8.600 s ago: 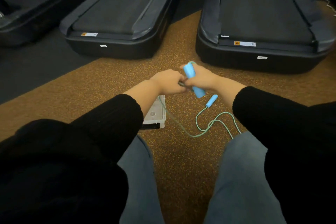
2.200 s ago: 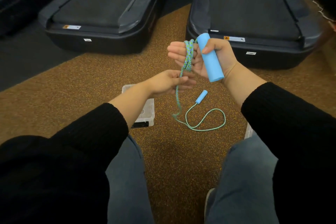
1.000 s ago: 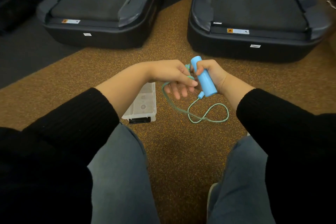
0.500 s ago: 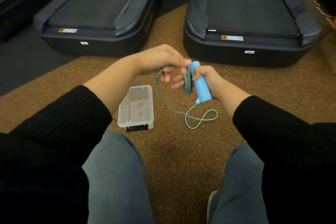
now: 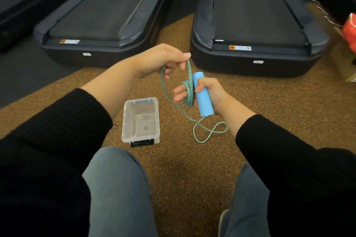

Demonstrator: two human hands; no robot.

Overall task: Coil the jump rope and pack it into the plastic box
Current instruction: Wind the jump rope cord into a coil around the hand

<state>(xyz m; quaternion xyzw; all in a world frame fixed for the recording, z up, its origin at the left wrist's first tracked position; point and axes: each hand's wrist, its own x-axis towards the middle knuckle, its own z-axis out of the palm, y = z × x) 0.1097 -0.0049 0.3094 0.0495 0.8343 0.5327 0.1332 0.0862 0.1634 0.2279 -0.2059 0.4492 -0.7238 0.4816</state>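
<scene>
My right hand [image 5: 209, 95] grips a light blue jump rope handle [image 5: 203, 95] upright, with several turns of the green-blue rope [image 5: 188, 90] wound around its fingers. My left hand [image 5: 163, 59] is raised above it and pinches a strand of the rope [image 5: 163, 81] between thumb and fingers. From there the rope hangs down to a loose figure-eight loop [image 5: 210, 132] on the floor. The second handle is hidden behind the held one. The clear plastic box [image 5: 127, 121] stands open and empty on the floor, left of my right hand.
Two black treadmills [image 5: 107, 31] [image 5: 254, 32] lie on the floor straight ahead. My knees in jeans [image 5: 119, 188] frame the brown speckled floor [image 5: 185, 169]. A red-orange object [image 5: 350, 32] sits at the right edge.
My left hand has lifted the rope strand up over my right hand, laying another turn on the coil. The loop on the floor has grown shorter over the earlier frames.
</scene>
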